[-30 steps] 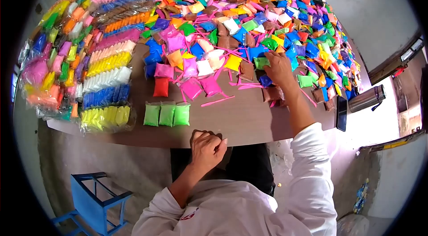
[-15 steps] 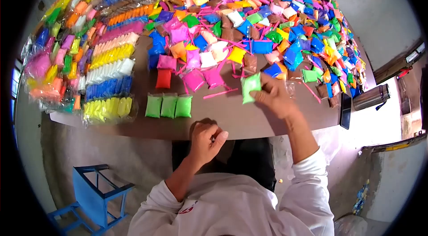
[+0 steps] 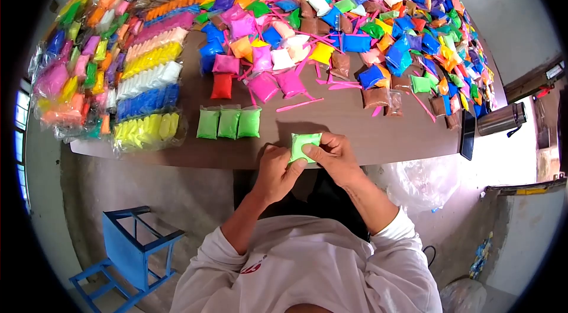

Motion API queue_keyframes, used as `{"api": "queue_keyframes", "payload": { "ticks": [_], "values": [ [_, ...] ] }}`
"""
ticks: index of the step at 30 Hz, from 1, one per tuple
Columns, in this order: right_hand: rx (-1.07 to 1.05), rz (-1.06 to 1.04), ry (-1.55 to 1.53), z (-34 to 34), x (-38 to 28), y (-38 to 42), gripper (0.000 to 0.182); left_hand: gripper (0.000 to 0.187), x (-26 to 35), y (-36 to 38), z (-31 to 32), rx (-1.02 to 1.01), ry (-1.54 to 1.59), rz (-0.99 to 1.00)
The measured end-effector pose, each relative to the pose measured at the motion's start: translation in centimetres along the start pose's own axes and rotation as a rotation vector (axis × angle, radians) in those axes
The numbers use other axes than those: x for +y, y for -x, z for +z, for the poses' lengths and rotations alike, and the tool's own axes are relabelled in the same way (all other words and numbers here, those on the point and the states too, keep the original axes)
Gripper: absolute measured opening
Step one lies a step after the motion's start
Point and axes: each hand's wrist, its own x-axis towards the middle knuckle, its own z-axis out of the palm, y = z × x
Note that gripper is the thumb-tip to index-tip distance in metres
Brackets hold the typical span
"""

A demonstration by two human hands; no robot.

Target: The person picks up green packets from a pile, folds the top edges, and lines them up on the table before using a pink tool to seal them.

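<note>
light green packet (image 3: 303, 145) sits right at the near edge of the counter (image 3: 349, 129), pinched between both hands. left hand (image 3: 278, 171) has its grip clamped on the packet's lower left side, thumb up against it. right hand (image 3: 334, 156) has its grip clamped on the right side, fingers curled over the top corner. the two hands are touching each other around it.

going out from there: at about 10 o'clock from the packet there's a neat row of three green packets (image 3: 229, 122) lying side by side, a bit apart from the hands. at 11 o'clock past those, a red packet (image 3: 222, 85) and some pink packets (image 3: 277, 84). a loose pink stick (image 3: 299, 105) lies at 12 o'clock. the big mixed pile of coloured packets (image 3: 355, 11) fills the far counter from 12 to 2 o'clock. at 9 to 10 o'clock are sorted bundles in clear wrap (image 3: 145, 82), colour by colour. at 3 o'clock, off the counter's right end, a steel flask (image 3: 500, 119) with a dark phone (image 3: 468, 142) just beside it. blue stool (image 3: 133, 251) on the floor at 8 o'clock.
</note>
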Motion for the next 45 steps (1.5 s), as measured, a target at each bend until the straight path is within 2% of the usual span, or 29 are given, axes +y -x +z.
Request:
{"api": "queue_keyframes", "payload": {
  "ticks": [1,3,7,12,18,25,27,33,37,39,45],
  "values": [
    [0.002,0.000,-0.001,0.0,0.6,-0.2,0.016,0.041,-0.2,0.1,0.0,-0.002,0.000,0.000],
    [0.019,-0.133,0.026,-0.1,1.7,-0.5,0.018,0.042,-0.5,0.3,0.2,-0.013,-0.020,0.013],
    [0.072,-0.134,-0.009,0.4,2.4,-0.8,0.015,0.042,-0.9,0.5,0.0,-0.038,-0.007,0.007],
    [0.020,-0.049,-0.151,0.4,1.2,-1.1,0.015,0.040,0.3,0.0,-0.5,-0.035,0.079,-0.077],
    [-0.012,0.015,-0.109,0.3,1.0,-1.6,0.015,0.038,-0.2,0.1,-0.4,-0.043,0.011,-0.023],
    [-0.018,-0.029,-0.163,0.1,1.3,-1.4,0.015,0.045,-1.0,0.6,0.0,-0.067,-0.068,-0.038],
    [0.051,-0.006,-0.188,0.8,0.5,-1.3,0.013,0.044,-0.7,0.5,-0.2,-0.080,-0.016,-0.069],
    [-0.003,0.024,-0.200,-0.4,2.1,-1.7,0.017,0.039,-0.2,0.2,0.1,-0.026,-0.057,0.018],
    [0.000,-0.017,-0.222,-0.2,2.3,-1.8,0.017,0.038,-0.4,0.3,-0.1,-0.048,-0.082,0.004],
    [0.072,0.019,-0.248,0.4,1.2,-1.7,0.013,0.037,-0.6,0.3,-0.2,-0.066,-0.051,-0.019],
    [0.006,0.053,-0.196,0.1,1.2,-2.0,0.014,0.035,-0.1,0.1,-0.2,-0.057,-0.062,0.006]
  ]
}}
